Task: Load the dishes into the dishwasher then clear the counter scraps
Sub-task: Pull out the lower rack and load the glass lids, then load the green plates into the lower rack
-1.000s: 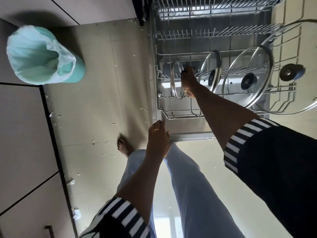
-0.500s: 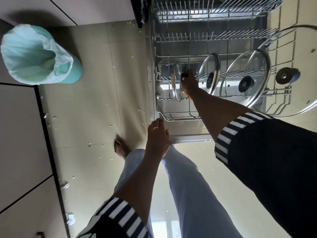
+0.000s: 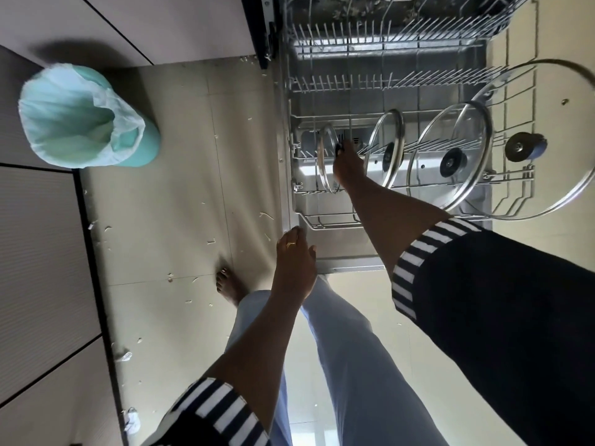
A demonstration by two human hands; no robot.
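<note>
Right hand: still grips the small lid by its knob, upright in the rack.
Left hand: unchanged, fingers relaxed, holding nothing, near the rack's corner.

Upright in lower rack: small glass lid beside three larger lids

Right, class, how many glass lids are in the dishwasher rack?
4, in a row: smallest lid at the left, its knob held by the right hand; second lid; third lid; largest lid at the far right.
</note>
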